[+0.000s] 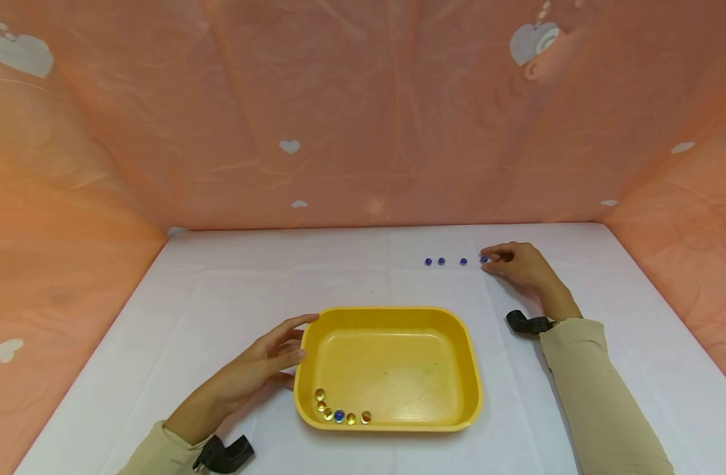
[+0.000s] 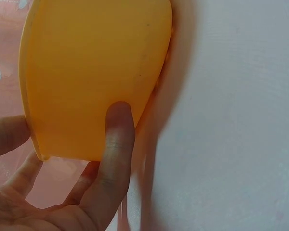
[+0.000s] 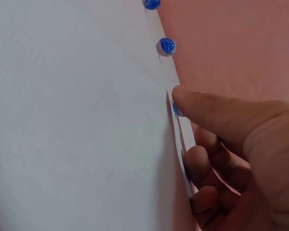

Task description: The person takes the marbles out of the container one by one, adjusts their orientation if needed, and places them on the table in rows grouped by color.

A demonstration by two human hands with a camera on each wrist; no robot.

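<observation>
A yellow tray (image 1: 469,359) sits near the table's front, with several amber marbles (image 1: 324,406) and one blue marble (image 1: 339,415) in its near-left corner. My left hand (image 1: 306,336) rests with straight fingers against the tray's left wall; in the left wrist view the thumb (image 2: 118,134) lies on the tray's side (image 2: 86,72). Farther back on the right is a row of blue marbles (image 1: 441,261). My right hand (image 1: 488,258) pinches the rightmost one (image 1: 484,260). In the right wrist view a fingertip (image 3: 183,98) covers that marble (image 3: 177,111); two others (image 3: 166,46) lie beyond.
Peach cloth with white hearts (image 1: 289,146) walls the white table (image 1: 220,290) on the left, back and right. Black wrist mounts (image 1: 525,323) (image 1: 223,454) sit on both forearms.
</observation>
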